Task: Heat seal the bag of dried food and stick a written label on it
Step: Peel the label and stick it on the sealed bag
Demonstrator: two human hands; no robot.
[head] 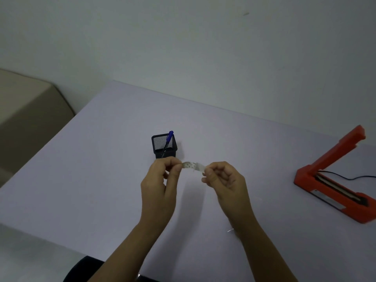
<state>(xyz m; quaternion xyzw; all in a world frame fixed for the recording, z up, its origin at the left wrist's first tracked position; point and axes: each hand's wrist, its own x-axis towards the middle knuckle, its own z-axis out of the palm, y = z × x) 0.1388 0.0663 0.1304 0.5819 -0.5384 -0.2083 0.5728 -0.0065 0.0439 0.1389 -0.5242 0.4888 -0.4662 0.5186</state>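
Both hands were raised above the desk, left hand and right hand each pinching one end of a small label; its writing was unreadable.

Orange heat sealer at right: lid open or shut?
Open. The orange plastic heat sealer has its hinged arm raised at an angle above the base, sealing strip exposed.

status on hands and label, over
Left hand and right hand each pinch an end of the label. Bag not in view. Sealer open at right, pen in holder. Nothing in the way.
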